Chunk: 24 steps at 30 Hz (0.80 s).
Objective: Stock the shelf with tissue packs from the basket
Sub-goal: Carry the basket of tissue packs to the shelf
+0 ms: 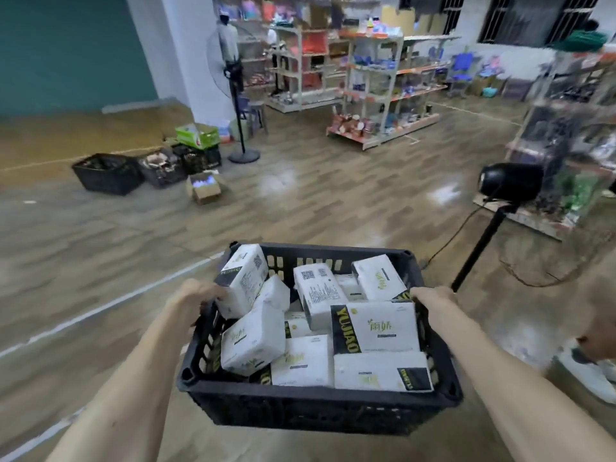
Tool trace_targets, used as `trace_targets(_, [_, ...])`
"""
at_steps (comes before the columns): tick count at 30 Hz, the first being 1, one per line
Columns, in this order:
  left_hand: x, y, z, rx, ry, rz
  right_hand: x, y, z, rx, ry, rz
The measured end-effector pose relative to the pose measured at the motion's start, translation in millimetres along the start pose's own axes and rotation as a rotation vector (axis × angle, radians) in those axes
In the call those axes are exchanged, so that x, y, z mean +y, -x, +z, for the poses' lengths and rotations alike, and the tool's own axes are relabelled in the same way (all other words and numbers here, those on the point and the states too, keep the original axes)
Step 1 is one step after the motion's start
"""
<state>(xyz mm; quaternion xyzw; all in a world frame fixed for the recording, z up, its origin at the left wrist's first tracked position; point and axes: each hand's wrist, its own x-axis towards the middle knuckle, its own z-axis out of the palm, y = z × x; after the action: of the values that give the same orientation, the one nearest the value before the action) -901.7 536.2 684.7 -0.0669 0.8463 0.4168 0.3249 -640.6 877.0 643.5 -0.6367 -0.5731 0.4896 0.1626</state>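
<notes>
I carry a black plastic basket (310,410) in front of me, above the wooden floor. It is filled with several white tissue packs (375,326) with black and green printing, lying at mixed angles. My left hand (196,293) grips the basket's left rim, and my right hand (433,295) grips its right rim. Store shelves (383,91) stand far ahead across the room, and another shelf unit (576,135) stands at the right, blurred.
A black lamp on a slanted stand (506,185) with a cable is to the right of the basket. Black crates (106,173) and cardboard boxes (203,186) sit on the floor at the left. A standing fan (238,95) and a person by the far shelves are ahead.
</notes>
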Motion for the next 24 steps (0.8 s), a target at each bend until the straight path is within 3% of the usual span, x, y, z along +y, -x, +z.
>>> trace_targets(9, [99.5,-137.7,-71.8,0.124,0.116,-0.039,-171.7,-90.4,162.8,-0.081,0.009,-0.063])
trace_targets(18, [259.5,-328.2,-111.9,0.156,0.156,-0.029,-323.4,-214.4,315.7,-0.095,-0.01,-0.075])
trace_targets(21, [305.6,-371.4,-129.8,0.156,0.179,-0.052,-351.8,-320.8,382.5,-0.17,-0.033,-0.046])
trace_targets(24, [354.7,-423.7,-140.3,0.144,0.181,-0.028,-400.3,-351.0,418.1,-0.16,-0.048,-0.027])
